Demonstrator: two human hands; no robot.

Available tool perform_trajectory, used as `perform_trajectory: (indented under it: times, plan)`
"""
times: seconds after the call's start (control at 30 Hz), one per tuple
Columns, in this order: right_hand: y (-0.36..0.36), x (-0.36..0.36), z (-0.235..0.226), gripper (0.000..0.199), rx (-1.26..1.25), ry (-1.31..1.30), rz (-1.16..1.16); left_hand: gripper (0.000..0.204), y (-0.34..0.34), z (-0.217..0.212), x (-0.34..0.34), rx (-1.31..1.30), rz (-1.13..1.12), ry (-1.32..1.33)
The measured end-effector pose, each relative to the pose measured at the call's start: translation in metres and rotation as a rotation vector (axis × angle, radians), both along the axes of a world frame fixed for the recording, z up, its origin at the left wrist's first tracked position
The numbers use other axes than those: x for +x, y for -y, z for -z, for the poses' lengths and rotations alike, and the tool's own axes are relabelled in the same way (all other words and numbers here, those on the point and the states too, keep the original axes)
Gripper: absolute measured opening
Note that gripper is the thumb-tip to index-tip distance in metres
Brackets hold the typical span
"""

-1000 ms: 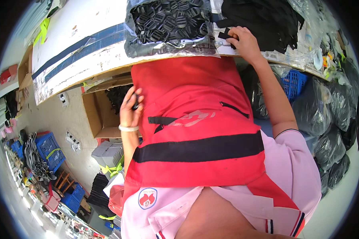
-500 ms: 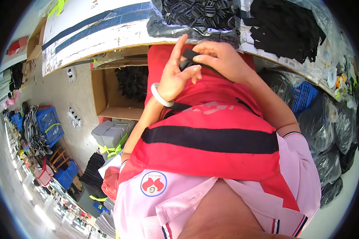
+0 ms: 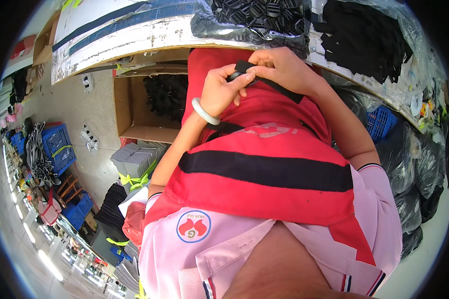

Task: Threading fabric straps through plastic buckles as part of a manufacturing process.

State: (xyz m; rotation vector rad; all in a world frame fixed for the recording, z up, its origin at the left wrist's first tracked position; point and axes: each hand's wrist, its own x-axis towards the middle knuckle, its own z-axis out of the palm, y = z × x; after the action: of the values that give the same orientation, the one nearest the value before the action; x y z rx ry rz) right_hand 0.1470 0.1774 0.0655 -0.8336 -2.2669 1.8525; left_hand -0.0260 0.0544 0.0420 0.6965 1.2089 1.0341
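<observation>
Over my red apron (image 3: 264,169), both hands meet around a black webbing strap (image 3: 287,92) and a small black buckle (image 3: 234,76). My left hand (image 3: 220,92), with a pale bangle at its wrist, pinches the buckle between thumb and fingers. My right hand (image 3: 283,70) is closed on the strap, whose short end sticks up between the hands while the other end hangs below the right palm. The fingers partly hide how far the strap passes through the buckle. Just beyond the hands, a clear bag of black buckles (image 3: 264,20) lies on the table.
The cardboard-covered table (image 3: 134,50) runs across the far side, with a pile of black strap pieces (image 3: 366,37) at its right. Beneath it stands a cardboard box (image 3: 149,130) of black pieces. Black plastic bags (image 3: 409,164) and a blue crate (image 3: 380,122) crowd the right.
My left fingers, stretched out before, have curled in around the buckle. Both hands are closer together, and more of the strap's hanging end shows below my right hand.
</observation>
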Motion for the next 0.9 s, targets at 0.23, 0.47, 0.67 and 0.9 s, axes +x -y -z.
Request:
perform_trajectory:
  times: [0.23,0.47,0.67,0.9]
  plan:
    - [-0.004,0.004,-0.001,0.023,-0.082,-0.048,0.36,0.022,-0.003,0.01,-0.006,-0.102,-0.194,0.664]
    - [0.023,-0.004,0.005,0.023,-0.305,-0.106,0.26,0.018,0.001,0.017,0.009,-0.146,-0.231,0.483]
    - [0.018,0.0,-0.007,0.022,-0.437,0.006,0.304,0.019,0.004,0.01,0.011,-0.107,-0.262,0.377]
    - [0.024,0.0,-0.007,0.023,-0.794,-0.078,0.401,0.021,0.0,0.002,0.017,0.037,-0.34,0.209]
